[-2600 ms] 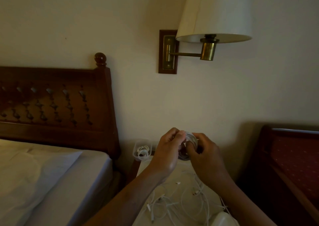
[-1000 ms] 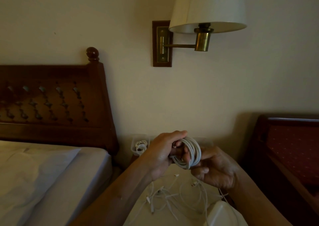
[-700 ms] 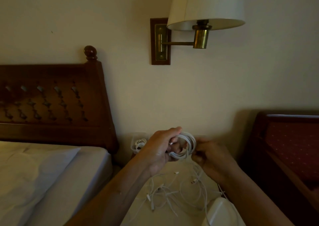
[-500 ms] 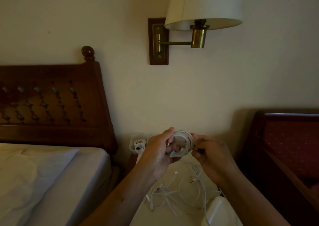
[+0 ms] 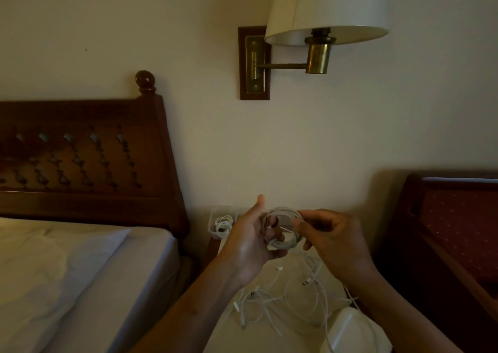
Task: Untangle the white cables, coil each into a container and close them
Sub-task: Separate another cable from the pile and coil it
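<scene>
Both hands hold 1 coiled cable [image 5: 285,242] above the nightstand [image 5: 226,333]: left hand [image 5: 249,244] fingers hooked through it, thumb now lifted off, right hand [image 5: 330,235] pinching its edge. Winding looks finished; the loose tangle [image 5: 283,301] lies below, 1 filled container [image 5: 214,222] behind

Hands bare: left hand [image 5: 250,246], right hand [image 5: 334,242] — forearms bare down to frame edge.

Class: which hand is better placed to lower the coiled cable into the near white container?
Likely the right hand: it pinches the coiled cable and is nearer the white container; the left hand grips it farther off.
</scene>
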